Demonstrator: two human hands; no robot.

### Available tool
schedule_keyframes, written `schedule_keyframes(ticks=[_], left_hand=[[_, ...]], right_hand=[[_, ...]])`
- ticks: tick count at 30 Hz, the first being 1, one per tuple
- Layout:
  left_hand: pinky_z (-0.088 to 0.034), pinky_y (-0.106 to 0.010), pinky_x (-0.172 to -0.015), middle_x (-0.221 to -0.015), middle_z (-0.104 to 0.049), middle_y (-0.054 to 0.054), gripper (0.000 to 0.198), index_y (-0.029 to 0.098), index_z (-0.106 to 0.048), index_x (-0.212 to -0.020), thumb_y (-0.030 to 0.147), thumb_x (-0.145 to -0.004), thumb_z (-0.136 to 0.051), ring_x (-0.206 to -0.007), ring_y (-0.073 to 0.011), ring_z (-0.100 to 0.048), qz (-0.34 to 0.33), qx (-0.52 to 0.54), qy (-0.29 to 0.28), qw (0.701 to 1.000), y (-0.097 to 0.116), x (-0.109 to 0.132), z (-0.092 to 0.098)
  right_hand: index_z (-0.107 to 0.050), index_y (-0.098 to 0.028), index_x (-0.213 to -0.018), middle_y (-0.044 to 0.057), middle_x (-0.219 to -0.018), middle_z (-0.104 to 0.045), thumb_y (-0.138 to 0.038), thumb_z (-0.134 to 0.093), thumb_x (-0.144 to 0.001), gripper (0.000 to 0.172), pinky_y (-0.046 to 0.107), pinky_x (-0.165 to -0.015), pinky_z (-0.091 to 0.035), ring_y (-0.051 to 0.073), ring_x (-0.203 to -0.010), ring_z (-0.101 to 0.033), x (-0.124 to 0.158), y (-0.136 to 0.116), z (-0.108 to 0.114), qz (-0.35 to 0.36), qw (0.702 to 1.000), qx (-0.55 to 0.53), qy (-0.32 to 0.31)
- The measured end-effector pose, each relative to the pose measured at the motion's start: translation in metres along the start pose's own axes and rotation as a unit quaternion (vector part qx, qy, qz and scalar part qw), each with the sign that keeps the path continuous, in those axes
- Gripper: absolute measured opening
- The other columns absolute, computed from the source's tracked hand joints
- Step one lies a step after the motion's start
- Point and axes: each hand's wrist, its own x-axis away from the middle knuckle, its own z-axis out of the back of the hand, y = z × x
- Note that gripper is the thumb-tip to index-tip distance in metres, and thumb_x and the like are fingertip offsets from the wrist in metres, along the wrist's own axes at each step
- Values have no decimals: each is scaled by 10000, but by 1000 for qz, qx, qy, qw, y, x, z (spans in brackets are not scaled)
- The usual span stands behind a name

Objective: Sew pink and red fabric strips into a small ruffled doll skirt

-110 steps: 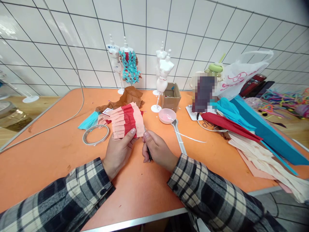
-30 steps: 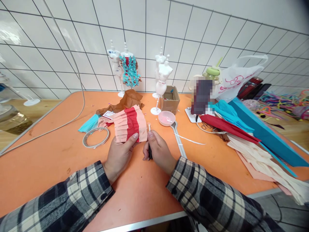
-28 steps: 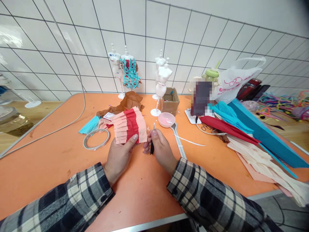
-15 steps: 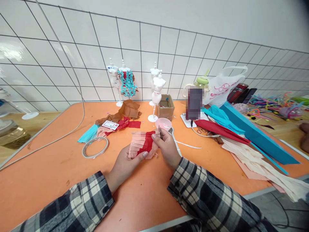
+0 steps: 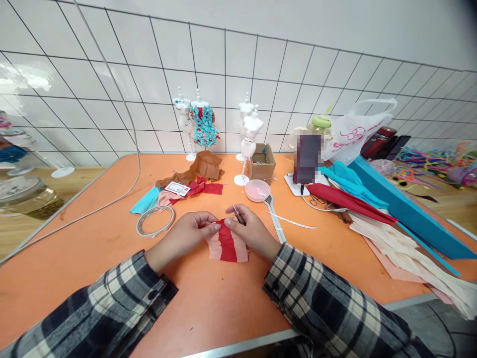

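A pleated piece of crepe paper (image 5: pixel 227 246), pink with a red middle band, lies flat on the orange table (image 5: pixel 93 258) in front of me. My left hand (image 5: pixel 186 236) pinches its top edge from the left. My right hand (image 5: pixel 251 231) pinches the same edge from the right and also holds small metal tweezers (image 5: pixel 238 215) against the palm. Both hands rest low on the table, fingertips nearly touching.
A tape roll (image 5: pixel 155 221) lies to the left, with scraps of teal, red and brown paper (image 5: pixel 194 181) behind. Small white mannequins (image 5: pixel 249 141), a cardboard box (image 5: pixel 263 161) and a pink dish (image 5: pixel 258 190) stand at the back. Sheets of coloured paper (image 5: pixel 391 219) are piled on the right.
The pleated paper was held upright and fanned out; it has been turned over and lowered flat onto the table. Both hands have come together at its top edge.
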Motion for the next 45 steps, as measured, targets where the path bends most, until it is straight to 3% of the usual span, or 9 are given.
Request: schedule_keyframes(ticks=[2,5,11,16,25,32,45], left_hand=[[-446,-255,-564,-630,-698,-4,356,182,-748,-733,514,-675,-861,-568,-159,-577,49,6,-14,999,-2,0,1],[-459,-263,-646,-716,-715,-8,450,166,-732,-778,585,-659,-849,-651,-162,-592,76,18,-16,997,-5,-1,3],[-441,-277,-695,-762,-686,-9,558,166,-726,-818,707,-695,-786,-705,-170,-569,75,19,-3,997,-14,-1,8],[-425,-257,-687,-747,-661,10,528,167,-706,-803,675,-700,-810,-691,-151,-549,73,46,0,996,-15,-1,7],[-432,-275,-712,-783,-679,-6,543,166,-734,-855,687,-715,-798,-721,-164,-559,75,38,-13,996,-17,-1,6],[-441,-283,-728,-788,-690,-12,560,168,-746,-833,698,-669,-819,-739,-171,-566,74,34,-12,997,-10,1,4],[-432,-290,-714,-781,-679,-12,577,161,-701,-806,711,-673,-809,-717,-168,-565,93,48,-19,994,-11,1,6]], right_hand=[[-540,-213,-1080,-23,-829,-554,-470,-626,-912,319,268,-608,-426,133,-653,-506,-1,2,1,-13,1000,-4,27],[-549,-216,-1048,-6,-833,-553,-471,-466,-1009,271,277,-568,-409,143,-629,-499,-3,5,4,-24,998,45,34],[-512,-226,-887,5,-814,-587,-455,-388,-1045,304,302,-711,-417,178,-767,-554,-1,5,9,43,980,193,12],[-559,-218,-924,17,-860,-638,-463,-444,-1024,289,301,-734,-396,185,-802,-573,2,0,9,47,963,266,5],[-587,-213,-953,16,-884,-677,-461,-501,-998,266,292,-714,-409,179,-802,-605,0,4,10,41,970,237,28],[-556,-217,-916,2,-862,-640,-463,-500,-986,261,297,-729,-418,174,-802,-577,1,3,5,38,975,218,19],[-525,-219,-842,-28,-728,-564,-531,-544,-919,322,269,-618,-387,150,-686,-535,2,2,6,5,990,144,8]])
